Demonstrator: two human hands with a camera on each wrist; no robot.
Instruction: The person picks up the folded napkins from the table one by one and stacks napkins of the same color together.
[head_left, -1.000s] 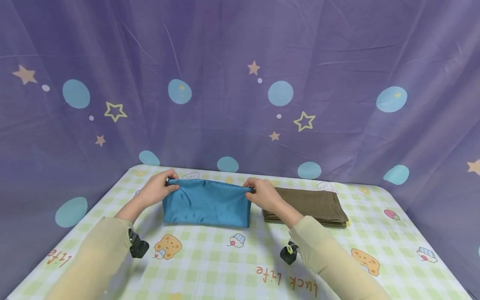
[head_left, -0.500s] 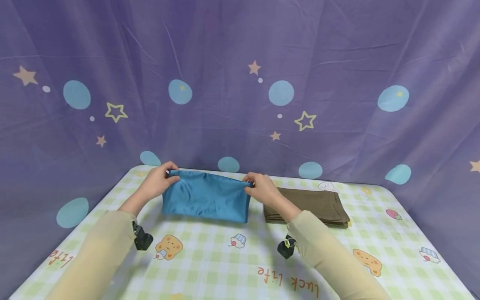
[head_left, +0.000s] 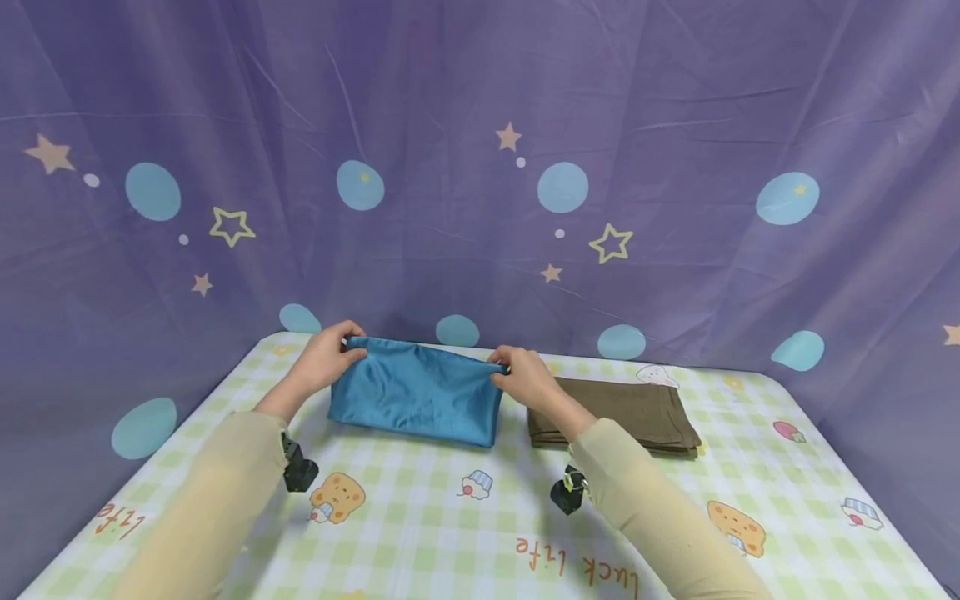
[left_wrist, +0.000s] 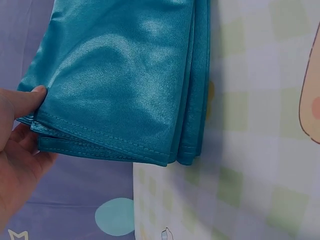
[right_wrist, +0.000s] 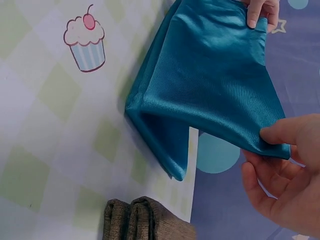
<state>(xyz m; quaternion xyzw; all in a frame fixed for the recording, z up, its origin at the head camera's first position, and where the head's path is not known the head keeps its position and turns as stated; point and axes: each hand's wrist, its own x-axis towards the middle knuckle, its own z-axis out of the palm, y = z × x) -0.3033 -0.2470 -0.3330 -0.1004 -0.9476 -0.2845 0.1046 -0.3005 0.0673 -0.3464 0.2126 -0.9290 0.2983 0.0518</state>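
A folded piece of shiny teal cloth (head_left: 420, 392) hangs between both hands at the back left of the table. My left hand (head_left: 321, 360) pinches its upper left corner, thumb on the near face. Stitched edges of several layers show below that thumb (left_wrist: 36, 96) in the left wrist view. At the upper right corner, my right hand (head_left: 528, 382) pinches the cloth between thumb and fingers. The right wrist view shows a gap between the held layer and another layer (right_wrist: 167, 145) hanging behind it. The left end is held higher than the right.
A folded brown cloth (head_left: 626, 408) lies on the table just right of the teal one, partly behind the right forearm. A checked tablecloth (head_left: 420, 542) with printed cartoons covers the table. A purple curtain (head_left: 465, 250) stands behind its back edge.
Both hands have raised the teal cloth, the left hand further than the right, so it now slants. Over the last half second the left hand has shifted slightly right. The brown cloth stays put.
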